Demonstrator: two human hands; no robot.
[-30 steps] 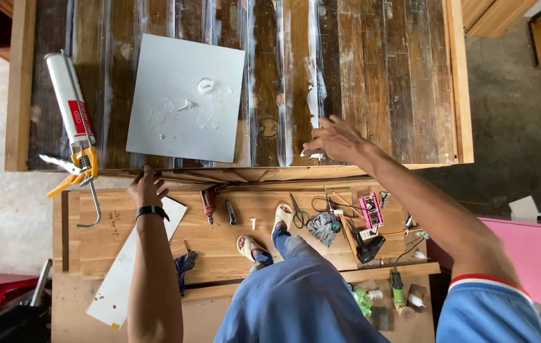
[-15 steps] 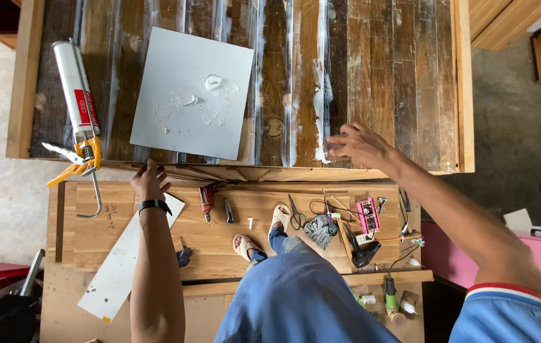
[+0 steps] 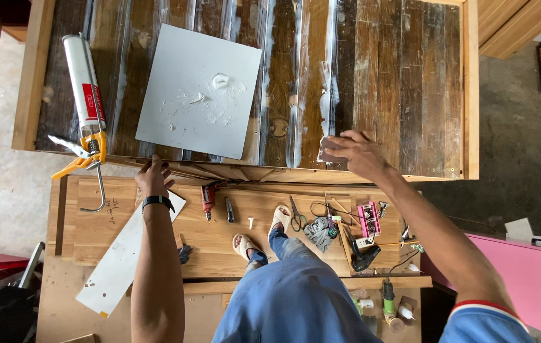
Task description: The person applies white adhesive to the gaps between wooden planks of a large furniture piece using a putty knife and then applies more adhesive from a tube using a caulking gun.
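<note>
Small stiff light scraper (image 3: pixel 327 151), pinched flat in right hand (image 3: pixel 353 154) on sealant-streaked plank surface (image 3: pixel 404 89); left hand (image 3: pixel 153 178) gripping surface edge.

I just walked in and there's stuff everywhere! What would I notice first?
Probably the big tabletop of dark old planks streaked with white filler. The right hand presses a small scraper on a white streak at its near edge, while the left hand grips that edge. A grey square board smeared with white paste lies on top, beside a caulking gun.
</note>
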